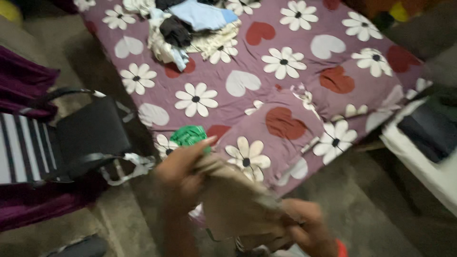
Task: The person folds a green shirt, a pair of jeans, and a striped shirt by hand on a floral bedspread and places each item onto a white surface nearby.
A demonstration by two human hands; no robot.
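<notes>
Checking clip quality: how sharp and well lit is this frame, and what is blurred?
Head view: dim, flat indoor light, no glare; motion blur smears the left hand, right hand and the beige cloth between them; the flowered bedsheet reads only slightly soft; edges fall dark.

Both hands are motion-blurred: the left hand (183, 166) and right hand (304, 223) show no clear fingers, and the beige cloth (235, 202) between them is smeared, its kind impossible to tell. The cloth hides part of the green bundle (189, 135) and the bed (266, 90) edge. The clothes pile (190, 28) is cut off by the top edge. The black chair (90, 133) is partly hidden by striped fabric (21, 147), itself cut off at left.
</notes>
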